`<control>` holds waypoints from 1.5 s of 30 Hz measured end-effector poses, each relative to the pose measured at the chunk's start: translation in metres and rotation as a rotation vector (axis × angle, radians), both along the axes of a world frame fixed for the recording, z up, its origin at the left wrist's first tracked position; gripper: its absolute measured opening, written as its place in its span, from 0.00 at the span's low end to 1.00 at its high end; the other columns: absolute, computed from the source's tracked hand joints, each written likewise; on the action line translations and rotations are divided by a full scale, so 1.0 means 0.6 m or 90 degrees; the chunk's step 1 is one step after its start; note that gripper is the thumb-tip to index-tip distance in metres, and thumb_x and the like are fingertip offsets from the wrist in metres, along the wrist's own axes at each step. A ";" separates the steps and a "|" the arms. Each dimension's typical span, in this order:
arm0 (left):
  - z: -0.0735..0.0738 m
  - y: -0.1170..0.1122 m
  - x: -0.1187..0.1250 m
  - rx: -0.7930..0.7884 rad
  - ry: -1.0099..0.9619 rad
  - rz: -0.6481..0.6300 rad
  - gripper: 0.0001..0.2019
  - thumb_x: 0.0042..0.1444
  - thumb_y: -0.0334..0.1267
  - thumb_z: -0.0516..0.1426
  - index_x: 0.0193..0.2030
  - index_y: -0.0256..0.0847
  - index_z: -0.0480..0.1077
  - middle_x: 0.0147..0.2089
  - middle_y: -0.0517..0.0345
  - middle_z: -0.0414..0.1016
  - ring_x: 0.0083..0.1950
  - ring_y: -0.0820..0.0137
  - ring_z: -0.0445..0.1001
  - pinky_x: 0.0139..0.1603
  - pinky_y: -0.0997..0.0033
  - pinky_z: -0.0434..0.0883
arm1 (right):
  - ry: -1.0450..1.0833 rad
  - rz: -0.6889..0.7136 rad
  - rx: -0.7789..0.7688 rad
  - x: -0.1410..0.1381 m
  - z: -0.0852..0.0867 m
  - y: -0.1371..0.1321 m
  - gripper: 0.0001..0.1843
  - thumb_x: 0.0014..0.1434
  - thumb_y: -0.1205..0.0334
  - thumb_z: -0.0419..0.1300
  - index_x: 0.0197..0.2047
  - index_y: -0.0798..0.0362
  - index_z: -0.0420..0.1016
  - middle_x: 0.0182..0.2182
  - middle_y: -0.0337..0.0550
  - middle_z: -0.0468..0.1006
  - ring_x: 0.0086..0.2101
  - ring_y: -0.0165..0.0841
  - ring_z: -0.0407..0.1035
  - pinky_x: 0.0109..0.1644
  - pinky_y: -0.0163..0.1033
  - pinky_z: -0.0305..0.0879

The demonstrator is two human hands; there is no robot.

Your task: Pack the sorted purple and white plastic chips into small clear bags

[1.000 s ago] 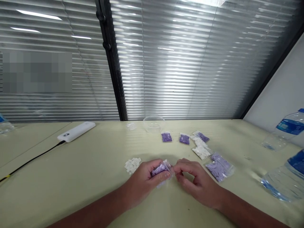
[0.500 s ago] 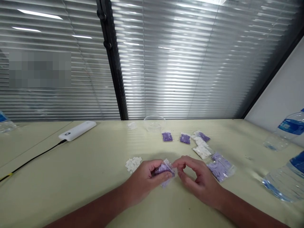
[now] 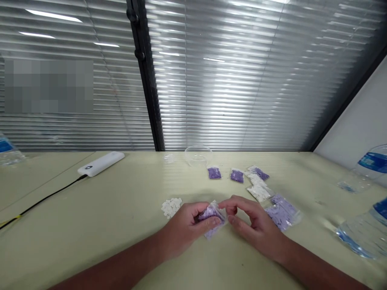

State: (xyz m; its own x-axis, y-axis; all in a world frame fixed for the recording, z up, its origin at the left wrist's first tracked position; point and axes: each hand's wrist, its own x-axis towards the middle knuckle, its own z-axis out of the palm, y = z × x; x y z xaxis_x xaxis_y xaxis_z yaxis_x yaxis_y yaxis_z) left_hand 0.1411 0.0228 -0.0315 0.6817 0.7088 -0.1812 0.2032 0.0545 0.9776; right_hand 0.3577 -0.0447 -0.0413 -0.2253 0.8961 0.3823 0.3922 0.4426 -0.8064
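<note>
My left hand is closed around a small clear plastic bag of light purple pieces, its thumb lying across the front. The bag is tilted, its clear top edge pointing up and to the right. Beside that edge is my right hand, its index finger and thumb curved with a gap between them. The index fingertip is at the bag's top edge; whether it touches is hard to tell. Left of the bag, a loose pile of small white pieces lies on the table, near my left hand.
Behind my hands lie two dark purple bags, a white bag and light purple bags. A clear round container stands at the back. Water bottles stand right; a white power bank with a cable lies left.
My right thumb has moved slightly away from the bag's edge, and more of the bag shows. The whole view has shifted a little; my left hand keeps its hold.
</note>
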 end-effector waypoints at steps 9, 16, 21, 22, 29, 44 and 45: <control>0.003 0.000 -0.002 0.010 0.003 -0.007 0.22 0.53 0.58 0.64 0.38 0.38 0.77 0.30 0.68 0.67 0.32 0.85 0.63 0.31 0.86 0.57 | 0.046 0.082 -0.077 -0.006 0.009 0.000 0.13 0.69 0.62 0.56 0.53 0.49 0.78 0.37 0.41 0.73 0.38 0.32 0.66 0.43 0.36 0.63; -0.001 -0.001 0.000 0.008 0.001 -0.002 0.21 0.54 0.58 0.64 0.38 0.38 0.77 0.28 0.70 0.64 0.31 0.86 0.60 0.30 0.85 0.56 | 0.006 0.041 -0.011 -0.003 0.004 0.000 0.20 0.66 0.70 0.56 0.57 0.46 0.77 0.34 0.39 0.70 0.37 0.31 0.67 0.43 0.36 0.64; -0.007 0.002 -0.002 0.001 -0.012 -0.015 0.21 0.54 0.57 0.64 0.40 0.38 0.77 0.32 0.67 0.71 0.33 0.85 0.65 0.32 0.86 0.58 | 0.029 0.086 -0.053 -0.005 0.007 -0.003 0.25 0.64 0.72 0.56 0.62 0.43 0.73 0.45 0.42 0.75 0.41 0.32 0.68 0.45 0.36 0.65; -0.009 0.003 -0.002 -0.002 -0.015 -0.017 0.21 0.54 0.57 0.64 0.41 0.38 0.77 0.33 0.66 0.72 0.34 0.84 0.65 0.33 0.86 0.59 | 0.032 0.089 -0.053 -0.005 0.008 -0.003 0.25 0.65 0.71 0.56 0.62 0.44 0.73 0.45 0.42 0.75 0.41 0.32 0.68 0.45 0.36 0.65; -0.011 0.005 -0.001 -0.009 -0.007 0.019 0.22 0.53 0.57 0.65 0.35 0.38 0.73 0.30 0.69 0.66 0.32 0.86 0.63 0.31 0.86 0.57 | -0.036 -0.013 0.007 0.005 0.009 -0.004 0.13 0.65 0.68 0.55 0.50 0.50 0.75 0.33 0.40 0.69 0.35 0.32 0.66 0.40 0.37 0.62; 0.003 -0.001 0.002 0.093 0.029 0.038 0.19 0.55 0.56 0.64 0.33 0.40 0.73 0.30 0.70 0.65 0.33 0.86 0.61 0.32 0.87 0.56 | -0.121 0.003 0.022 -0.005 0.008 -0.001 0.10 0.58 0.73 0.57 0.39 0.52 0.76 0.30 0.38 0.70 0.35 0.31 0.65 0.42 0.37 0.60; 0.003 -0.001 0.003 0.095 0.030 0.043 0.19 0.55 0.56 0.64 0.33 0.40 0.73 0.30 0.70 0.65 0.33 0.86 0.62 0.32 0.87 0.56 | -0.107 0.009 0.016 -0.005 0.007 0.000 0.09 0.60 0.72 0.56 0.39 0.53 0.76 0.30 0.38 0.71 0.35 0.31 0.66 0.42 0.37 0.61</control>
State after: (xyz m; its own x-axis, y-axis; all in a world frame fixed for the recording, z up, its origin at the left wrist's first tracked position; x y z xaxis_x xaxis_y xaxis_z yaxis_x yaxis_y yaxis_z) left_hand 0.1426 0.0221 -0.0296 0.6252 0.7739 -0.1011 0.2496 -0.0755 0.9654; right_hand 0.3548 -0.0450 -0.0371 -0.3007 0.8830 0.3605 0.5138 0.4684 -0.7188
